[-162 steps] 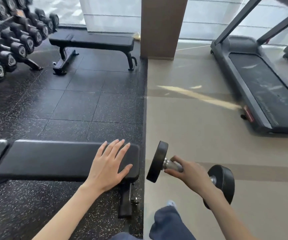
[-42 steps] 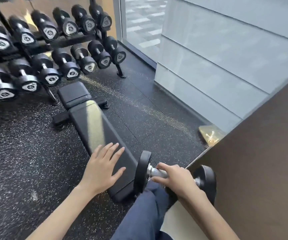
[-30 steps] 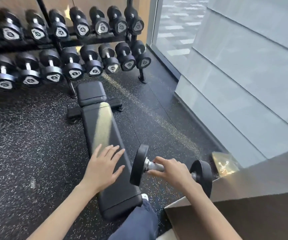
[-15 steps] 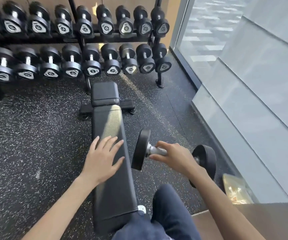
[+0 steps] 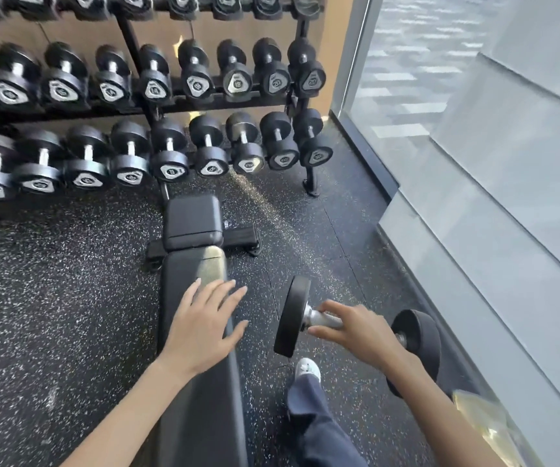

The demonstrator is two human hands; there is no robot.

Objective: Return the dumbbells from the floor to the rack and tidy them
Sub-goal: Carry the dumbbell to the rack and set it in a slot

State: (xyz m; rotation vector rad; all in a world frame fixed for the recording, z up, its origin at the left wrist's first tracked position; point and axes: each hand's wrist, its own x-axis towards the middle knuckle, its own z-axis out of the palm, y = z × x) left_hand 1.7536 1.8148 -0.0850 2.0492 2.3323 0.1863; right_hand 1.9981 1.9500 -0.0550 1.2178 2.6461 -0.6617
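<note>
Carrying step: the right hand (image 5: 359, 332), fingers curled round the handle, holds the dumbbell (image 5: 292, 320) off the floor at lower right, the left hand (image 5: 204, 325) spread open over the bench (image 5: 192, 217); next, seek a free slot on the rack (image 5: 157, 107), upper left.

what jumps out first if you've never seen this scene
The right hand grips a black dumbbell by its steel handle, low centre-right above the speckled floor. Ahead, a rack packed with rows of dumbbells fills the upper left, and a black bench runs from it toward the viewer, the open left hand over it.
</note>
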